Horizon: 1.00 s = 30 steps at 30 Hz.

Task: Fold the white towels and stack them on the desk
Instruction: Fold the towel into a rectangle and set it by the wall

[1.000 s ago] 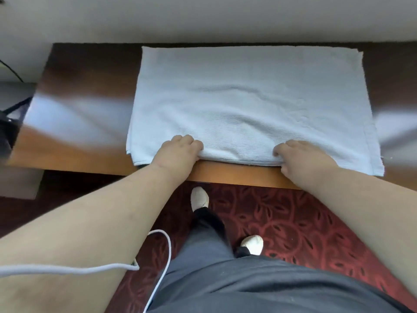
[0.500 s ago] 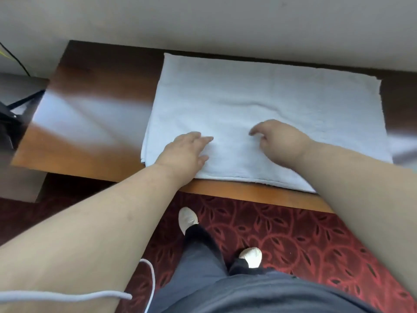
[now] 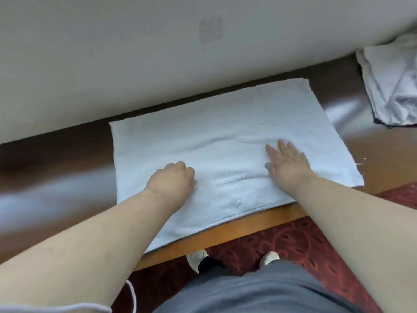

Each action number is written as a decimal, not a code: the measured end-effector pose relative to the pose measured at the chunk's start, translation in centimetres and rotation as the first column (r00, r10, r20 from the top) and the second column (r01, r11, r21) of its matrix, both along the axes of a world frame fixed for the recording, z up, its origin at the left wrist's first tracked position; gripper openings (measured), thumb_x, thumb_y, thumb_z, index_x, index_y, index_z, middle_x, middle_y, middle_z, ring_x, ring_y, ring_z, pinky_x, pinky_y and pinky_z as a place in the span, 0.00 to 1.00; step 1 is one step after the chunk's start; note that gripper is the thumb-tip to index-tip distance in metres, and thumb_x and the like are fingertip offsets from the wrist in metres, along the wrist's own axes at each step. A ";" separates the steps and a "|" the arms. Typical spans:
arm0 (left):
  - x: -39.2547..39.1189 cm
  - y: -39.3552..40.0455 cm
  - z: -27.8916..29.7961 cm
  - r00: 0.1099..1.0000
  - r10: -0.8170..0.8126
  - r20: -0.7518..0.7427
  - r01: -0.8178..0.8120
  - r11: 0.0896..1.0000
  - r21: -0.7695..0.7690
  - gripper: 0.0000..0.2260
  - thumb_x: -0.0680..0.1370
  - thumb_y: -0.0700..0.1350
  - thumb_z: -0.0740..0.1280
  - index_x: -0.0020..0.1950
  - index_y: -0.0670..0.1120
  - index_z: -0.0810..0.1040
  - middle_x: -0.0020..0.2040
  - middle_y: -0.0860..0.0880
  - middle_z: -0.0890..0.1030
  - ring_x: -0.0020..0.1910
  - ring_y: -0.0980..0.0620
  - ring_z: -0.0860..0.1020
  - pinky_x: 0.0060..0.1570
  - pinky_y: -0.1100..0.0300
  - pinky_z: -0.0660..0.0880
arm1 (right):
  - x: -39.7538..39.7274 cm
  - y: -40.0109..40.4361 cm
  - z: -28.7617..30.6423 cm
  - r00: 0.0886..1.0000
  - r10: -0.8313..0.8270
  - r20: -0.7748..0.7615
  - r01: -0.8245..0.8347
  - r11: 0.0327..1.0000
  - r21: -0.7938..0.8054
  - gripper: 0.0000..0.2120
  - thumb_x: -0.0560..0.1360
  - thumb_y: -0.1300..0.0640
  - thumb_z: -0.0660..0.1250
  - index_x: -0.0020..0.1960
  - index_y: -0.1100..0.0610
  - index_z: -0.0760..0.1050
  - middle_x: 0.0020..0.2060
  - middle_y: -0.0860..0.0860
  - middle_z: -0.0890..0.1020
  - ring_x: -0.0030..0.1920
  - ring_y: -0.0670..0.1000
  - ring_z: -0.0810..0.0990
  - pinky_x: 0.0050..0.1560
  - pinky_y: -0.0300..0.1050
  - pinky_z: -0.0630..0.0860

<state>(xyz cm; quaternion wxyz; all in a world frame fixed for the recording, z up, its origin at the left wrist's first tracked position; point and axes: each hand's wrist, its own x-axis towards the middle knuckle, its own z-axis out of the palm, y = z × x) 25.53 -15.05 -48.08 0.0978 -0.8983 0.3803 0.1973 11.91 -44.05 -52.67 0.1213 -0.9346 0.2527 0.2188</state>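
Glossy wooden desk (image 3: pixel 67 177) against a pale wall, carrying two lots of white towelling.

A folded white towel (image 3: pixel 225 141) lies flat on the desk top, its far edge close along the wall and its near edge just short of the desk's front lip, with both of the person's hands resting on it. Well apart from it, at the far right end of the desk, a rumpled pile of white towels (image 3: pixel 392 86) sits beside the wall, cut off by the frame edge.
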 end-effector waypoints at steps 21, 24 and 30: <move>3.5 -36.6 1.7 0.991 -0.108 -0.076 0.113 0.992 0.056 0.21 0.81 0.57 0.59 0.68 0.45 0.73 0.63 0.43 0.75 0.58 0.42 0.76 0.53 0.53 0.73 | -10.6 -11.2 1.9 0.482 -0.867 0.125 0.756 0.484 0.441 0.33 0.75 0.47 0.70 0.75 0.51 0.60 0.61 0.52 0.77 0.51 0.53 0.80 0.45 0.48 0.77; 5.4 -41.5 1.9 0.999 -0.001 -0.048 -0.007 0.985 -0.170 0.17 0.81 0.43 0.60 0.69 0.44 0.71 0.68 0.41 0.73 0.65 0.41 0.73 0.64 0.49 0.71 | -10.2 -13.4 2.0 0.571 -0.817 -0.087 0.763 0.488 0.424 0.29 0.73 0.44 0.71 0.69 0.54 0.66 0.39 0.50 0.81 0.34 0.50 0.80 0.29 0.42 0.71; 7.5 -45.4 0.2 0.999 0.032 -0.038 -0.035 0.997 -0.072 0.23 0.80 0.40 0.61 0.75 0.42 0.63 0.73 0.40 0.69 0.71 0.41 0.68 0.70 0.49 0.65 | -10.1 -15.9 1.8 0.778 -0.605 -0.168 0.622 0.707 0.336 0.15 0.74 0.45 0.68 0.41 0.54 0.67 0.36 0.49 0.72 0.32 0.48 0.70 0.30 0.41 0.64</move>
